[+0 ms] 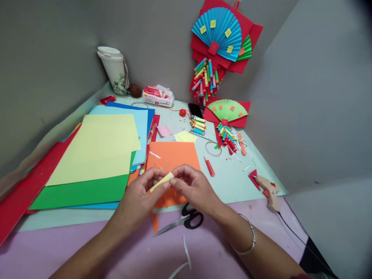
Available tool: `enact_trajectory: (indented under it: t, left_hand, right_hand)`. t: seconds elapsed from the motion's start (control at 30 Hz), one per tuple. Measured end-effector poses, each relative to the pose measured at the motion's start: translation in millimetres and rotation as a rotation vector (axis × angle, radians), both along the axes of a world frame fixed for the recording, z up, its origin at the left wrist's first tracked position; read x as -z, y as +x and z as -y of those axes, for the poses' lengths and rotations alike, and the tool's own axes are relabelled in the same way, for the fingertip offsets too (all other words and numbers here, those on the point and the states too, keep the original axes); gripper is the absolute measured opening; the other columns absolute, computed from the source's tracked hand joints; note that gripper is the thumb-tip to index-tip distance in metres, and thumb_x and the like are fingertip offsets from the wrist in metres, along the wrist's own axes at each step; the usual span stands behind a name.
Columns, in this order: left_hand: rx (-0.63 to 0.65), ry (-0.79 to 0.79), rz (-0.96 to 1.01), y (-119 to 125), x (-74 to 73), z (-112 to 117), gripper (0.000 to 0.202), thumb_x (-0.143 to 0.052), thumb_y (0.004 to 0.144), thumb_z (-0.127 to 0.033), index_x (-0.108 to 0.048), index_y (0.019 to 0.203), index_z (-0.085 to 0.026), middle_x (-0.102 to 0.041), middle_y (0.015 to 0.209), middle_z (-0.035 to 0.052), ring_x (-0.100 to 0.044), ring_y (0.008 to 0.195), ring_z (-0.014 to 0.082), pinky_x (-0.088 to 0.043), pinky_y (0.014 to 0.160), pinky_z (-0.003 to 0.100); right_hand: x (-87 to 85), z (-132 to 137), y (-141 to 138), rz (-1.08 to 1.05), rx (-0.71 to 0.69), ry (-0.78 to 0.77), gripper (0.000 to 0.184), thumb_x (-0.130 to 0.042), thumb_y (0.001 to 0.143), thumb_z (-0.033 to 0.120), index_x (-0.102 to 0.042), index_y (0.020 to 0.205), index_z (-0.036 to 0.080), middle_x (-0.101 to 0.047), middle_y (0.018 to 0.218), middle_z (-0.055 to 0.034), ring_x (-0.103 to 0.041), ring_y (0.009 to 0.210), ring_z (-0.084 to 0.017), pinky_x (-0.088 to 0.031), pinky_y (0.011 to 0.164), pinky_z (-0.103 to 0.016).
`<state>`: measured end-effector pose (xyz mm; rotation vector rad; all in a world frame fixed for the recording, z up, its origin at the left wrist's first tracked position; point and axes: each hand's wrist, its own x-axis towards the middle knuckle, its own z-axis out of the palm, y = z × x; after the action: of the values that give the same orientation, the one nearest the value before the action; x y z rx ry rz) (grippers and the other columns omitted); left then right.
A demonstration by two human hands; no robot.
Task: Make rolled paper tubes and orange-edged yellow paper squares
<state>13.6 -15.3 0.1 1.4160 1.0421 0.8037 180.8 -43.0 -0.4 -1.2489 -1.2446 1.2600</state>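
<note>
My left hand (142,195) and my right hand (193,186) meet above the near edge of an orange sheet (174,157). Together they pinch a small yellow paper strip (162,182), partly rolled; the left fingers hold its lower end, the right fingertips its upper end. A silver bangle (251,242) circles my right wrist. Black-handled scissors (186,221) lie on the table just below my hands. An orange paper scrap (155,223) lies beside the scissor blades.
A stack of coloured paper sheets (99,155) lies at left. A glue gun (269,190) with its cord rests at right. A red glue stick (209,166), a tape ring (213,148), small paper rolls (198,125), paper fans (217,35), a cup (114,69) and tissues (158,95) stand farther back.
</note>
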Motion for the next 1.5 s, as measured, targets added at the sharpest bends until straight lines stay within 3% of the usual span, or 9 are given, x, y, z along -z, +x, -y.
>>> enact_trajectory:
  t: [0.27, 0.5, 0.6, 0.8, 0.9, 1.03, 1.13, 1.2, 1.5]
  left_hand:
    - [0.017, -0.044, 0.034, 5, -2.7, 4, 0.03, -0.066, 0.079, -0.046, -0.063, 0.094, -0.021, -0.068, 0.086, 0.0019, -0.066, 0.085, 0.0212, -0.05, 0.067, 0.028]
    - [0.02, -0.078, 0.108, 3, -0.4, 4, 0.03, -0.07, 0.079, -0.044, -0.063, 0.096, -0.021, -0.069, 0.091, 0.0023, -0.067, 0.091, 0.0216, -0.053, 0.08, 0.032]
    - [0.009, -0.157, 0.179, 1, 2.6, 1, 0.032, -0.072, 0.079, -0.044, -0.061, 0.099, -0.021, -0.069, 0.094, 0.0021, -0.067, 0.092, 0.0197, -0.052, 0.085, 0.031]
    - [-0.031, -0.227, 0.198, 2, 1.9, 2, 0.038, -0.074, 0.075, -0.045, -0.055, 0.097, -0.021, -0.071, 0.088, 0.0003, -0.067, 0.082, 0.0175, -0.052, 0.077, 0.029]
    - [-0.002, -0.205, 0.172, 4, -0.9, 5, 0.035, -0.073, 0.075, -0.046, -0.053, 0.092, -0.023, -0.07, 0.081, -0.0011, -0.067, 0.08, 0.0182, -0.052, 0.075, 0.03]
    - [-0.042, -0.056, 0.049, 3, -2.4, 8, 0.028, -0.068, 0.079, -0.045, -0.059, 0.095, -0.024, -0.07, 0.091, 0.0019, -0.067, 0.089, 0.0209, -0.052, 0.079, 0.032]
    - [-0.133, 0.125, -0.063, 0, -3.2, 7, 0.024, -0.064, 0.084, -0.043, -0.064, 0.1, -0.026, -0.069, 0.097, 0.0024, -0.064, 0.092, 0.0213, -0.05, 0.082, 0.032]
    - [-0.123, 0.178, -0.106, -3, -4.7, 5, 0.023, -0.063, 0.084, -0.043, -0.067, 0.099, -0.027, -0.068, 0.094, 0.0017, -0.063, 0.089, 0.0209, -0.049, 0.082, 0.031]
    - [-0.034, 0.123, -0.103, -6, -6.2, -2, 0.023, -0.062, 0.083, -0.046, -0.064, 0.088, -0.023, -0.067, 0.084, 0.001, -0.062, 0.082, 0.0199, -0.047, 0.076, 0.028]
  right_hand:
    - [-0.3, -1, 3, 0.017, -0.002, -0.013, 0.008, -0.066, 0.082, 0.026, -0.063, 0.087, 0.02, -0.061, 0.079, 0.0024, -0.054, 0.07, -0.011, -0.045, 0.065, -0.025]
    - [-1.1, -1, 2, -0.008, 0.025, -0.004, 0.01, -0.066, 0.082, 0.027, -0.06, 0.088, 0.021, -0.06, 0.081, 0.0018, -0.054, 0.07, -0.011, -0.046, 0.065, -0.026]
    - [0.0, -1, -1, -0.071, 0.074, -0.003, 0.024, -0.069, 0.079, 0.026, -0.057, 0.099, 0.022, -0.06, 0.089, 0.0012, -0.056, 0.075, -0.012, -0.048, 0.067, -0.026]
    - [3.0, -1, -4, -0.069, -0.014, -0.067, 0.022, -0.072, 0.077, 0.031, -0.062, 0.094, 0.02, -0.062, 0.09, -0.0005, -0.059, 0.085, -0.015, -0.046, 0.08, -0.03]
    - [3.7, -2, -3, -0.144, -0.012, -0.119, 0.021, -0.072, 0.078, 0.033, -0.063, 0.092, 0.02, -0.063, 0.09, 0.0002, -0.06, 0.085, -0.015, -0.046, 0.084, -0.03]
    - [1.3, -3, 2, -0.214, 0.011, -0.127, 0.02, -0.071, 0.078, 0.035, -0.061, 0.088, 0.02, -0.063, 0.086, 0.0009, -0.061, 0.084, -0.015, -0.046, 0.086, -0.031]
    - [-3.4, -4, 7, -0.165, -0.059, -0.156, 0.018, -0.069, 0.079, 0.034, -0.062, 0.088, 0.02, -0.06, 0.075, 0.003, -0.058, 0.073, -0.014, -0.046, 0.078, -0.029]
    - [-6.7, -4, 9, -0.096, -0.115, -0.182, 0.016, -0.067, 0.081, 0.034, -0.063, 0.089, 0.02, -0.058, 0.072, 0.0036, -0.054, 0.067, -0.013, -0.044, 0.07, -0.027]
    - [-9.5, -4, 15, 0.018, -0.134, -0.191, 0.02, -0.063, 0.086, 0.038, -0.065, 0.097, 0.021, -0.061, 0.082, 0.0023, -0.057, 0.063, -0.011, -0.045, 0.068, -0.028]
